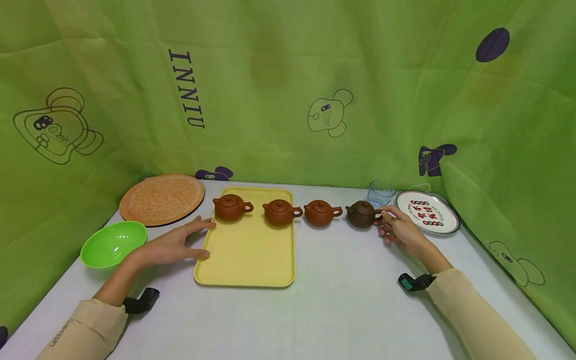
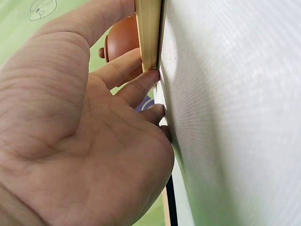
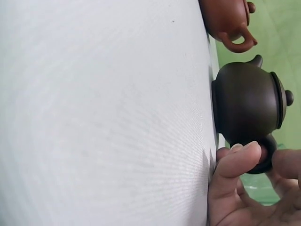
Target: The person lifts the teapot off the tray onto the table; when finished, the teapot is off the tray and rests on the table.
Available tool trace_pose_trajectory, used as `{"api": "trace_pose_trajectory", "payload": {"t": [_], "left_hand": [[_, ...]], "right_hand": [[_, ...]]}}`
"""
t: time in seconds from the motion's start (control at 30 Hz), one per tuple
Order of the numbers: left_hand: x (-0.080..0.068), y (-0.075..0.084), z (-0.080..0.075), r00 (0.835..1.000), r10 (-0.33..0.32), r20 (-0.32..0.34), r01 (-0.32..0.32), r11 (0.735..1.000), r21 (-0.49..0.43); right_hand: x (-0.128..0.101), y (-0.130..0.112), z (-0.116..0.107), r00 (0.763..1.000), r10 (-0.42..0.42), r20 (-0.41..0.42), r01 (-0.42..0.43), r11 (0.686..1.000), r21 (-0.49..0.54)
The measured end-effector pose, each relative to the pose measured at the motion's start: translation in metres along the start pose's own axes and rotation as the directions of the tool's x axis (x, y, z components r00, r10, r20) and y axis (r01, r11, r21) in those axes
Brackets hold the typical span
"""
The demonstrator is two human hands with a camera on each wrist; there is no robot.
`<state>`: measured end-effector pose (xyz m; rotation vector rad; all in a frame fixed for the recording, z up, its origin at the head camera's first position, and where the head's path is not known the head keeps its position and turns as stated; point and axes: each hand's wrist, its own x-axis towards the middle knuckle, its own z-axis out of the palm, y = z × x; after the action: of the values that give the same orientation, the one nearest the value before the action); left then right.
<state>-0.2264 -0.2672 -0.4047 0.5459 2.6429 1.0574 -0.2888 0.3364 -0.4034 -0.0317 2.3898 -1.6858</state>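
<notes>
Green printed cloth (image 1: 265, 65) surrounds a white counter (image 1: 351, 280) on which four small teapots form a row. With finger and thumb of my right hand (image 1: 402, 230) I pinch the handle of the dark brown teapot (image 1: 360, 215), rightmost in the row and upright on the counter. My left hand (image 1: 168, 246) is spread, its fingers touching the left edge of the yellow tray (image 1: 245, 260). One reddish-brown teapot (image 1: 230, 211) stands at the tray's far left; a second teapot (image 1: 279, 215) stands at its right side, its handle beyond the rim; a third teapot (image 1: 318, 215) lies between tray and dark pot. Periphery: green bowl (image 1: 114, 245) and round orange board (image 1: 162, 200), left; drinking glass (image 1: 382, 191) and patterned plate (image 1: 405, 205), right.
</notes>
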Motion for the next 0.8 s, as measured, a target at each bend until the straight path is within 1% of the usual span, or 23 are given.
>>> {"api": "trace_pose_trajectory", "payload": {"t": [0.2,0.33,0.4,0.53,0.63,0.7,0.8], "left_hand": [[-0.001,0.002,0.002,1.0,-0.001,0.0,0.001,1.0,0.001],[-0.001,0.001,0.002,1.0,0.005,-0.007,-0.005,1.0,0.004],[-0.001,0.001,0.002,1.0,0.006,-0.009,-0.006,1.0,0.006],[-0.001,0.001,0.002,1.0,0.004,-0.01,-0.004,1.0,0.008],[-0.002,0.002,0.001,1.0,0.004,-0.01,-0.004,1.0,0.007],[-0.002,0.002,0.001,1.0,0.006,-0.011,-0.005,1.0,0.005],[-0.002,0.003,0.0,1.0,0.012,-0.012,-0.012,1.0,0.006]], "right_hand": [[-0.002,-0.001,0.001,1.0,0.008,-0.004,-0.008,1.0,-0.022],[-0.002,0.0,0.002,1.0,0.0,-0.01,-0.001,1.0,-0.013],[-0.003,-0.001,0.003,1.0,-0.014,-0.023,0.014,1.0,-0.025],[-0.006,-0.004,0.004,0.993,-0.066,-0.093,0.056,0.993,-0.103],[-0.009,-0.01,0.005,0.979,-0.112,-0.169,0.085,0.983,-0.16],[-0.011,-0.015,0.006,0.969,-0.138,-0.207,0.102,0.979,-0.177],[-0.013,-0.022,0.007,0.957,-0.171,-0.235,0.125,0.972,-0.198]]}}
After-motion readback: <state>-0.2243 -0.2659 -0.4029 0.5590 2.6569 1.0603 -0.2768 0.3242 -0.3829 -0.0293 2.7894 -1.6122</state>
